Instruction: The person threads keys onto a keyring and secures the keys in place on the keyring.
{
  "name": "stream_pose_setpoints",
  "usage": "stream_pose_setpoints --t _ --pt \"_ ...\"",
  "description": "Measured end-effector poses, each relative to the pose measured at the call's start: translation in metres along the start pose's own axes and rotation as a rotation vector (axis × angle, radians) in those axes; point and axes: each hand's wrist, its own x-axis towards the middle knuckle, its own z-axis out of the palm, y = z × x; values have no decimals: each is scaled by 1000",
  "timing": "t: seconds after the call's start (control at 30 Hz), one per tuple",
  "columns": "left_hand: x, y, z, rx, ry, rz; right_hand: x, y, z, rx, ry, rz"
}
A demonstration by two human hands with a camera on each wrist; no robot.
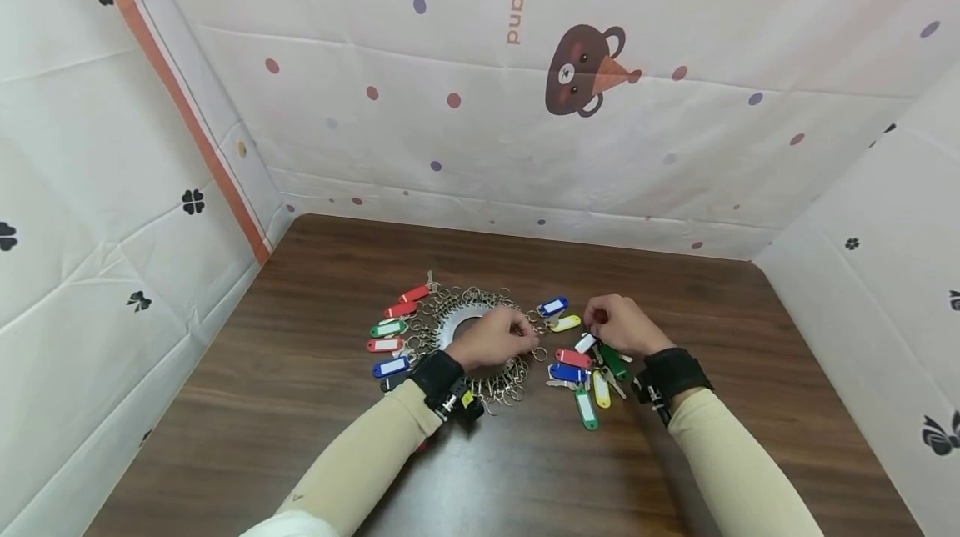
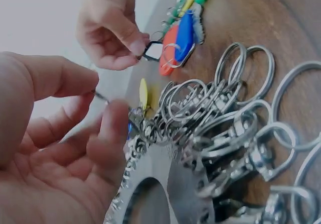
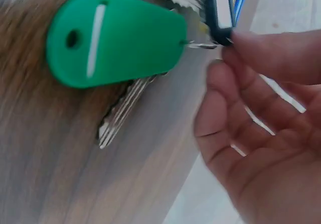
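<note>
A grey metal disc (image 1: 450,327) edged with many small clasps and split rings lies on the table. My left hand (image 1: 495,339) reaches over it, thumb and finger pinching a thin metal ring (image 2: 101,97) at its edge, seen edge-on in the left wrist view. To the right, my right hand (image 1: 626,326) pinches the end of a black key tag (image 3: 219,13) with a white label. A green key tag (image 3: 118,40) and a key (image 3: 123,113) are close by it. Loose red (image 1: 573,358), blue and yellow key tags with keys lie below that hand.
Red, green and blue key tags (image 1: 390,367) fan out along the disc's left side. At its right side are a blue tag (image 1: 553,305) and a yellow tag (image 1: 566,323). The brown wooden table (image 1: 300,404) meets patterned cloth walls (image 1: 487,137) at the back and sides.
</note>
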Motion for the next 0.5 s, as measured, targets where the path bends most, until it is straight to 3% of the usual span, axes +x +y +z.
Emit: stream_pose_setpoints --t 0.2,0.37,0.5 --pt "-1 -13 -5 -314 -23 -106 -1 -9 0 82 114 -48" --pt "1 -24 -7 -575 -51 -167 0 -27 7 306 144 -101" --pt "1 -27 -9 -704 -87 -174 2 -40 15 452 135 -122"
